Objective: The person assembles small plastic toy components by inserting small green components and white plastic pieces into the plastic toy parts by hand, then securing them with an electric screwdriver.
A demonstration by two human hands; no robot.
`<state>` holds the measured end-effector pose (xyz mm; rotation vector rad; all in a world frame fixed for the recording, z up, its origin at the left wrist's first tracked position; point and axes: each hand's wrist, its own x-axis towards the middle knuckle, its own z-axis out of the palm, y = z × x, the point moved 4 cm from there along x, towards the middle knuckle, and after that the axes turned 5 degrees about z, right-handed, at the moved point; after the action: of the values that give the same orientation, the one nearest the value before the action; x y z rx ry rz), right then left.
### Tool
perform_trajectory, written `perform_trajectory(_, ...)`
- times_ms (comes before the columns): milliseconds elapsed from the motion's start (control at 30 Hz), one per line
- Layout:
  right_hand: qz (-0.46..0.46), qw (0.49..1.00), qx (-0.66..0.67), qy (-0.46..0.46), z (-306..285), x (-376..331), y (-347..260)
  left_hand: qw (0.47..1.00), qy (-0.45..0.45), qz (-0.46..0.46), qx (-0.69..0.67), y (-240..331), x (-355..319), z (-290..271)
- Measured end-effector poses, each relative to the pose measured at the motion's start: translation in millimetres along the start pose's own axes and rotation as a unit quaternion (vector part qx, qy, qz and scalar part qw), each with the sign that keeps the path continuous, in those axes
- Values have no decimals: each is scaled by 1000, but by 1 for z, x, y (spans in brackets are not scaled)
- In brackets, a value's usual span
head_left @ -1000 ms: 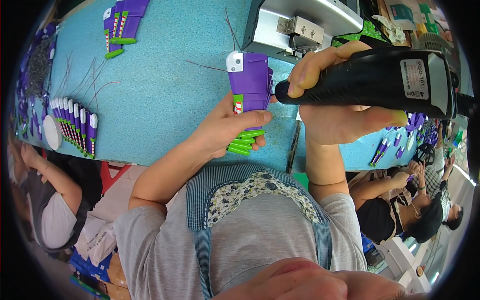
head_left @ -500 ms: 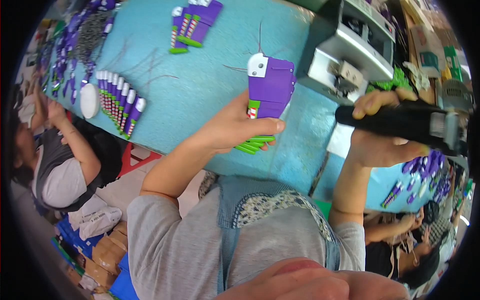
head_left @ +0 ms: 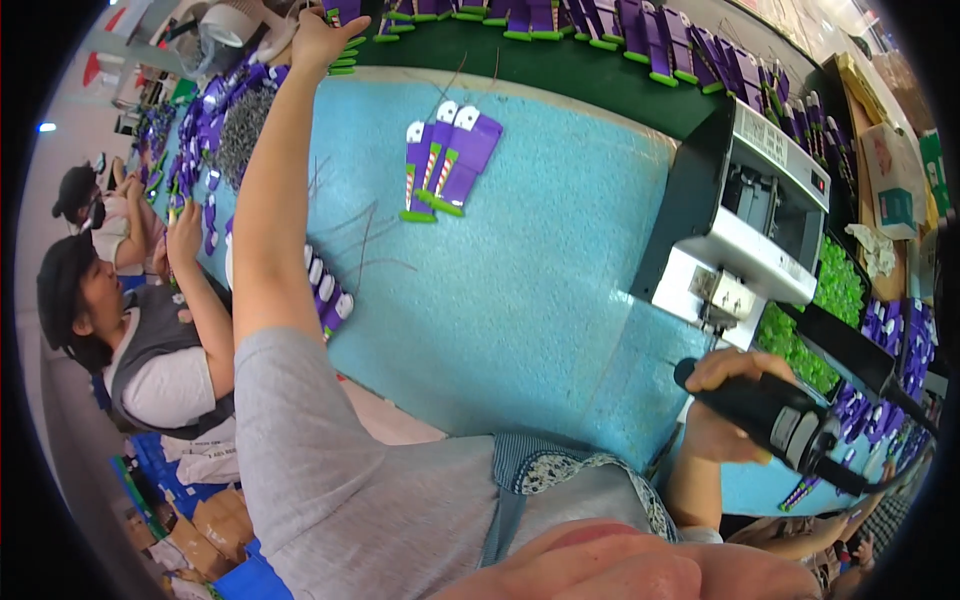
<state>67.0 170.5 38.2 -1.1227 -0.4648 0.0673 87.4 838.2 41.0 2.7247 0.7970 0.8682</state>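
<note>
My left arm stretches far forward to the upper left. At its end my left hand [head_left: 318,42] is closed on a stack of purple plastic pieces [head_left: 344,58] whose green ends stick out beside the fingers. My right hand [head_left: 728,408] grips a black electric screwdriver [head_left: 765,418] at the right, with a cable at its rear end. Three similar purple pieces [head_left: 470,160], with white tops, striped edges and green ends, lie fanned on the blue table [head_left: 510,290]. Beyond it, many more purple pieces [head_left: 655,45] line a dark green strip [head_left: 480,55].
A grey and black machine [head_left: 760,200] stands at the right, beside green parts [head_left: 835,290]. Another row of pieces [head_left: 335,310] shows partly behind my left arm. A grey heap of small parts [head_left: 243,130] lies at the left. Co-workers sit at the left and lower right.
My left hand has moved from the table's middle to the far upper left with the stack of pieces. My right hand keeps the screwdriver, now held lower. The view has shifted forward.
</note>
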Motion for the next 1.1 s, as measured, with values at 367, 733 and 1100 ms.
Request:
perform_trajectory(367,45,998,-36,10,-5,1,-7,991,-67,-57,105,-16,83,132)
perform_trajectory(733,64,997,-34,8,6,5,-11,998,-13,66,3,56,35,85)
perform_trajectory(1100,28,999,23,20,-6,-4,7,984,-155,28,82,212,-227,-42)
